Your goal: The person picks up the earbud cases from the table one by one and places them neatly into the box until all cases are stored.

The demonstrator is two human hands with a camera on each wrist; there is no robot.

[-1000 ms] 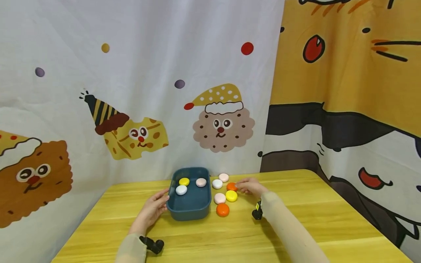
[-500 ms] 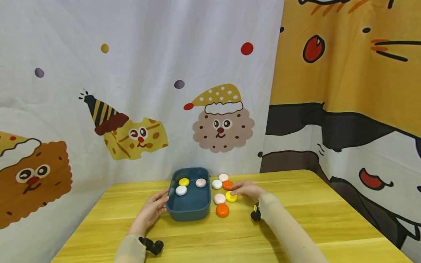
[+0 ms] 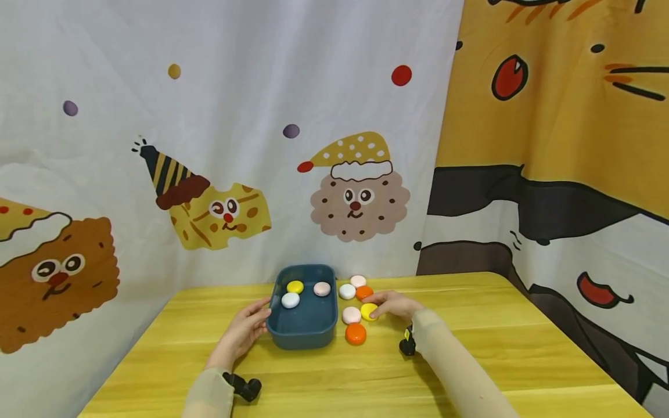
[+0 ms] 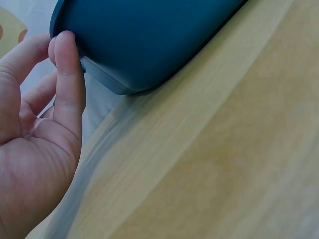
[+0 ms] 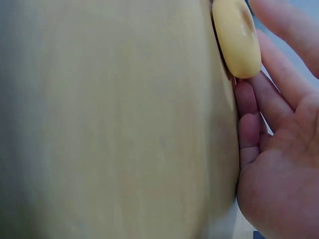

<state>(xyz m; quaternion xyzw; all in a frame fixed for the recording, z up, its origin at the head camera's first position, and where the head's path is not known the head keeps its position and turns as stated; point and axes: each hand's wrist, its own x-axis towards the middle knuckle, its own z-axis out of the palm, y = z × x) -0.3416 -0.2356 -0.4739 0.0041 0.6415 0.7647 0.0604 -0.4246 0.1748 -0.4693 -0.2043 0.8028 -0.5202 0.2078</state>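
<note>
My left hand [image 3: 243, 332] rests its fingertips against the left wall of a dark teal bin [image 3: 304, 341]. In the left wrist view, the fingers [image 4: 68, 82] reach up to the bin's rim. Inside the bin lie a yellow disc [image 3: 295, 287], a white disc [image 3: 290, 300] and a pale pink disc [image 3: 321, 288]. My right hand [image 3: 395, 305] is at another yellow disc [image 3: 368, 312] on the table, thumb at its right edge. The forefinger reaches between it and an orange disc [image 3: 364, 293]. The right wrist view shows this yellow piece [image 5: 238, 42] rounded and smooth, beside the fingers.
Right of the bin lie a white disc [image 3: 347, 291], two pale pink discs [image 3: 352, 315] and a nearer orange disc [image 3: 356, 334]. The wooden table [image 3: 324, 386] ends at a printed curtain [image 3: 230, 116] behind the bin.
My right hand has moved from the right side of the far orange disc down to the yellow one. That orange disc has shifted left. The left hand stays on the bin.
</note>
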